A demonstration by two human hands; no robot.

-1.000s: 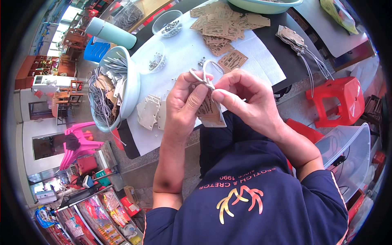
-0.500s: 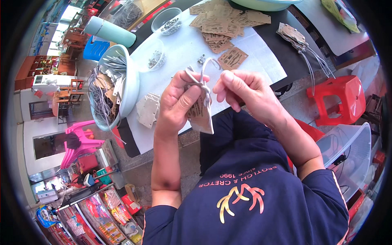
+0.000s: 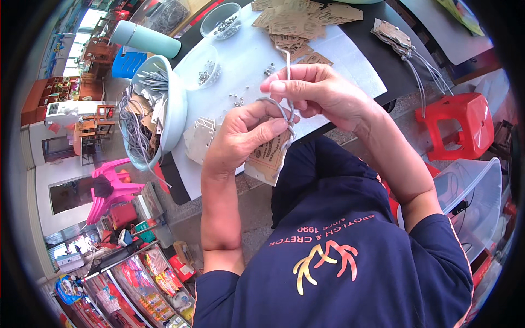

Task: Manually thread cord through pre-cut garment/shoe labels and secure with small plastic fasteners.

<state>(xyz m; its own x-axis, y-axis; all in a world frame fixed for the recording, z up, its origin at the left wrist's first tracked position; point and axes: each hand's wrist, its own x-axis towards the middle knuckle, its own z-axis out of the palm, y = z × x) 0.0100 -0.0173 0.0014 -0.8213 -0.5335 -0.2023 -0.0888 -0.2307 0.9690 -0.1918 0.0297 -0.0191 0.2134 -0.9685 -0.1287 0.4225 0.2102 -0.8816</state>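
Observation:
My left hand (image 3: 246, 131) pinches a brown cardboard tag (image 3: 267, 158) at its upper end, thumb on the knotted cord. Grey cord (image 3: 288, 71) loops out of the tag and rises to a free end above my fingers. Thumb and fingers of my right hand (image 3: 314, 93) are closed on that cord, just right of the loop. Both hands are held over the near edge of the white-covered table, above my lap. Close by the left hand lies a small stack of pale tags (image 3: 200, 140).
A pale blue basin (image 3: 176, 109) holds tags and grey cords. Two clear bowls (image 3: 220, 22) contain small metal bits. Brown tags (image 3: 290, 24) are heaped at the far side. A corded bundle (image 3: 392, 34) lies right, near a red stool (image 3: 465, 123). A green flask (image 3: 147, 41) stands left.
My right hand has taken hold of the cord and drawn its end upward, straightening it. The left hand and tag have shifted slightly right and down.

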